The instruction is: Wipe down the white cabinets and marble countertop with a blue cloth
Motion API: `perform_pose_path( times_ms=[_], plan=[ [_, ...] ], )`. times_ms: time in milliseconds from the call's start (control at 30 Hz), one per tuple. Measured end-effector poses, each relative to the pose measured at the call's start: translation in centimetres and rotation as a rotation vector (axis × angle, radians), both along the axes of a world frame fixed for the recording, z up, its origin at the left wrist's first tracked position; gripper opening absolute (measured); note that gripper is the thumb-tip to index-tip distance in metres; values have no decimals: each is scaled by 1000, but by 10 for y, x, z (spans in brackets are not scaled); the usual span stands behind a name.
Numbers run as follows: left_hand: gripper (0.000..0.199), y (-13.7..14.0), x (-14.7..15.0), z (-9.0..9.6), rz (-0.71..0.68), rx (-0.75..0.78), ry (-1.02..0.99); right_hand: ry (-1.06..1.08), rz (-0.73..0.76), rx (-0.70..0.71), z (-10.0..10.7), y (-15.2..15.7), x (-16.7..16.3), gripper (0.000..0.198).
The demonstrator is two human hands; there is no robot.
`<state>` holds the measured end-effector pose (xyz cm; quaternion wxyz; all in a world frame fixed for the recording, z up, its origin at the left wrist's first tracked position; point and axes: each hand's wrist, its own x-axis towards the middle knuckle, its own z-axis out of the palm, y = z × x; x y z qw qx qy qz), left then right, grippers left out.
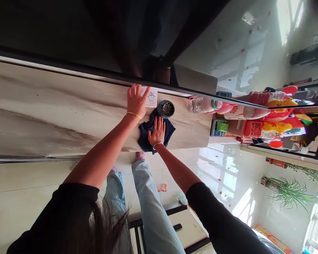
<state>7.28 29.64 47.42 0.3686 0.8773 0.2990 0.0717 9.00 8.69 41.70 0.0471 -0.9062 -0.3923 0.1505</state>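
My left hand [137,102] has its fingers spread at the back of the marble-patterned counter. Its thumb side lies over a white box [151,98] with printed lettering, partly covered by the hand. My right hand [157,132] presses flat on a crumpled dark blue cloth [169,132] near the counter's front edge. Just beyond those fingertips, touching or very near the cloth, is a round dark glass jar [166,109] with greyish contents that I cannot make out.
A large black glossy screen [69,38] borders the counter [42,113] at the back. To the right are a clear plastic bottle [194,104], a scale-like device with a green packet [222,126] and shelves of colourful toys. An orange wrapper [162,187] lies on the tiled floor.
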Motion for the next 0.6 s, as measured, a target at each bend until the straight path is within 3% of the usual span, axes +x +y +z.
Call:
perform_pose_path(
  times_ms=[133, 200, 333, 467, 600],
  plan=[
    [91, -47, 10, 24, -216, 64, -86, 25, 18, 20, 1, -1, 1, 82],
    [98, -69, 26, 27, -305, 61, -74, 45, 37, 16, 3, -1, 2, 80],
    [113, -89, 65, 10, -296, 51, 69, 58, 37, 19, 7, 0, 3, 75],
    [97, -94, 83, -3, -257, 90, 154, 114, 44, 33, 11, 2, 4, 72],
    [95, -105, 91, 0, -222, 109, 193, 206, 22, 30, 14, 1, 7, 71]
  ],
)
